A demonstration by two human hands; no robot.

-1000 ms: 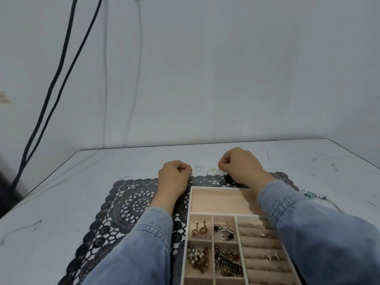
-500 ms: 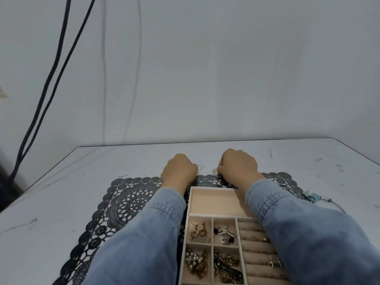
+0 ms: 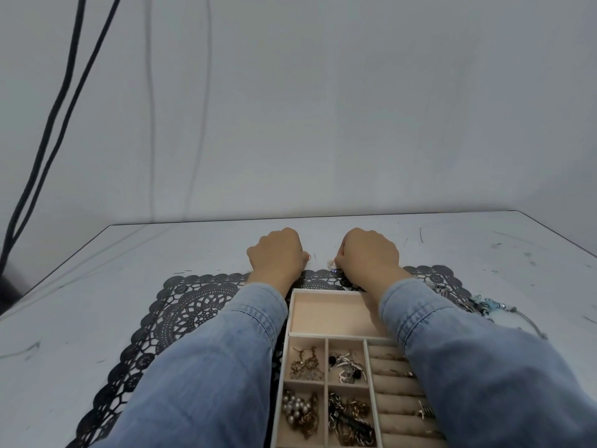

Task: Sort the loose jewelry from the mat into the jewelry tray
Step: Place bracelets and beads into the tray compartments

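Note:
A beige jewelry tray (image 3: 291, 318) lies on the black lace mat (image 3: 193, 312); its far compartment is bare, and the nearer ones hold earrings, pearls, chains and rings. Just beyond the mat's far edge, on the white table, my left hand (image 3: 276, 257) is curled, its fingertips pinching a small thin ring (image 3: 309, 257). My right hand (image 3: 368, 253) is curled the same way, its fingertips pinching a small pale ring (image 3: 330, 262). My fingers themselves are hidden under the backs of my hands.
A blue beaded bracelet (image 3: 487, 307) with a thin wire lies at the mat's right edge. Two black cables (image 3: 48, 140) hang down the wall at the left. The white table (image 3: 97, 286) ends at the wall behind.
Both hands slid forward past the mat's far edge. The left hand moved right onto the thin ring; the right hand's fingertips closed on the pale ring.

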